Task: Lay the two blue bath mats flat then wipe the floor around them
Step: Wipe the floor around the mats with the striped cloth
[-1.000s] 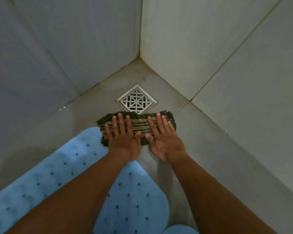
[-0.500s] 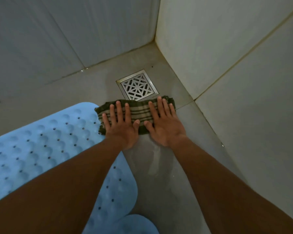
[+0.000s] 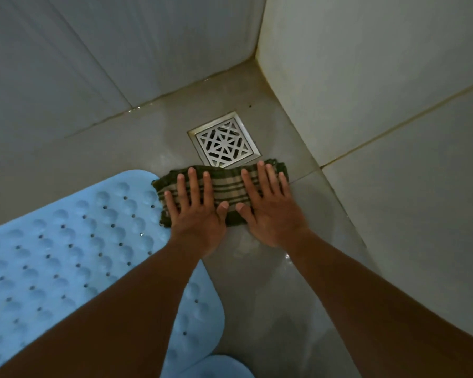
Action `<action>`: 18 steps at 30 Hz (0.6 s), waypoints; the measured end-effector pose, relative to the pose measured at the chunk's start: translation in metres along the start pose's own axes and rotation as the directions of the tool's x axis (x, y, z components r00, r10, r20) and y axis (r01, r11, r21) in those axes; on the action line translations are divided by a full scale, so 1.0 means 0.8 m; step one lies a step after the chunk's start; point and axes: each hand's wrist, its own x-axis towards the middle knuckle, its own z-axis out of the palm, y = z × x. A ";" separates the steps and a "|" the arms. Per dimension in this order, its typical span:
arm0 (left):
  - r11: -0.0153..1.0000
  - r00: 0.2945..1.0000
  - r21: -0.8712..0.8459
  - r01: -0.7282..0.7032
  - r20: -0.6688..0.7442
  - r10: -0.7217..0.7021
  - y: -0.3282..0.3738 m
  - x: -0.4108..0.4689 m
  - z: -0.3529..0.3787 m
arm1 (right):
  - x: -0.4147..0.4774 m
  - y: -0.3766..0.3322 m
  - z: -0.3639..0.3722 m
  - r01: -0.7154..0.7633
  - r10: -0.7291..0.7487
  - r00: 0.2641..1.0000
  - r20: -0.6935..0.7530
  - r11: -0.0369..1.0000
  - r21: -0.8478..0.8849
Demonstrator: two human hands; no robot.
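A folded green and beige striped cloth (image 3: 224, 186) lies on the wet grey floor just in front of the drain. My left hand (image 3: 194, 214) presses flat on its left half, fingers spread and straight. My right hand (image 3: 268, 211) presses on its right half the same way. A blue bath mat (image 3: 66, 246) with bumps and small holes lies flat at the left, its corner touching the cloth, partly hidden by my left forearm. The rounded edge of a second blue mat (image 3: 219, 366) shows at the bottom.
A square metal drain grate (image 3: 224, 140) sits in the floor near the corner. Tiled walls (image 3: 366, 77) close in behind and on the right. Water gleams on the floor tile (image 3: 257, 296) between the mat and the right wall.
Both hands and the cloth stay together by the drain. The view has swung, so the corner sits further right and more of the blue mat shows at the left.
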 end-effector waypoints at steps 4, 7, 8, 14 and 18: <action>0.999 0.998 0.036 0.009 -0.068 -0.006 0.000 -0.003 0.006 | 0.000 0.002 0.001 0.006 -0.007 1.000 0.014 1.000 0.022; 0.998 0.994 0.046 0.038 -0.104 -0.033 0.005 -0.006 0.009 | 0.001 0.009 -0.004 0.035 -0.038 0.998 0.055 0.998 0.047; 0.998 0.993 0.032 0.062 -0.103 -0.058 0.010 -0.008 0.011 | 0.000 0.014 -0.006 0.055 -0.058 0.996 0.069 0.997 0.045; 0.973 0.978 -0.119 0.198 -0.050 -0.205 0.062 -0.040 0.029 | -0.014 0.050 -0.013 0.144 -0.135 0.981 0.142 0.988 -0.056; 0.964 0.970 -0.147 0.223 -0.065 -0.235 0.084 -0.066 0.050 | -0.031 0.064 -0.005 0.169 -0.159 0.979 0.128 0.983 -0.067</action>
